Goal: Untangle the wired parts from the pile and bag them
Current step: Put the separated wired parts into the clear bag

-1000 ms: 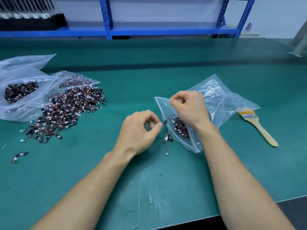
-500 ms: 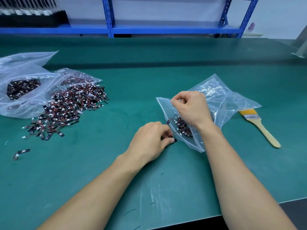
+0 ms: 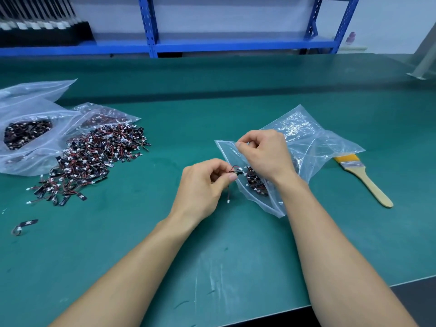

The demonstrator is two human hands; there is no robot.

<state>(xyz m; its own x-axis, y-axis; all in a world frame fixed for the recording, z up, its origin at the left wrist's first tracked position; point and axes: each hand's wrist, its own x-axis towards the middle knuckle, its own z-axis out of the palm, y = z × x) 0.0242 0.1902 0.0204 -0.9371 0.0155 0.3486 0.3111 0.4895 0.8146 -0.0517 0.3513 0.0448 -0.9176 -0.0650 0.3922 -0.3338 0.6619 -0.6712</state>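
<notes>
- The green table runs from the near edge to the back, with pale scuffs on its near part.
- The left hand hovers just above the table, fingers curled; thumb and forefinger pinch one wired part right at the mouth of the clear bag. The part's wire hangs down, ending in a white connector.
- The right hand, just beyond, has its fingers curled and pinches the upper lip of the bag's mouth, holding it raised.
- Inside that bag, below the right wrist, lies a small heap of bagged parts.
- A yellow-handled brush lies flat just right of the bag.
- A single stray part lies far left, apart from the rest.
- The pile of tangled black, red and white parts sits well left of the hands.
- Two more plastic bags holding parts lie against the pile's far-left side.
- Blue shelving stands behind the table.
</notes>
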